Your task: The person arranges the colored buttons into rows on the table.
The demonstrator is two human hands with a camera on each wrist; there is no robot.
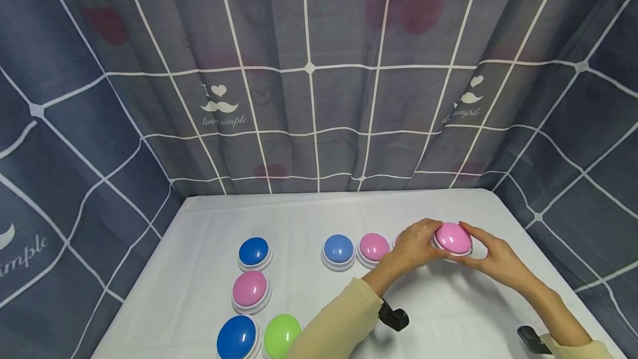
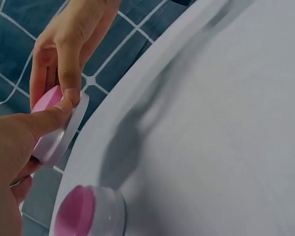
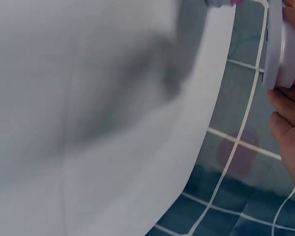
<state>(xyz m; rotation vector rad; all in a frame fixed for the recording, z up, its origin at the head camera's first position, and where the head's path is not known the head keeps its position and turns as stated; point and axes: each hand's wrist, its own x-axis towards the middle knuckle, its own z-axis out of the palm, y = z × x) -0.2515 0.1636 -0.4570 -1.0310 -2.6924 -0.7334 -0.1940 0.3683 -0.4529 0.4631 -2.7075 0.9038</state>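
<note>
A pink dome button (image 1: 453,238) with a white base is lifted off the white table, and its shadow falls apart from it. My left hand (image 1: 417,244) grips the button's left side. On the opposite side my right hand (image 1: 498,259) holds it between thumb and fingers. In the left wrist view the held button (image 2: 64,137) is tilted on edge, both thumbs on its white base. Beneath it in that view stands another pink button (image 2: 78,212). The right wrist view catches only part of the held button (image 3: 288,54), with fingers (image 3: 288,105) under its rim.
Left of my hands stand a pink button (image 1: 374,247) and a light blue button (image 1: 339,249); another pink one is mostly hidden behind my left hand. Farther left are a blue (image 1: 253,251), a pink (image 1: 250,289), a blue (image 1: 236,338) and a green button (image 1: 282,336). Grid-patterned curtains (image 1: 344,98) surround the table (image 1: 199,237).
</note>
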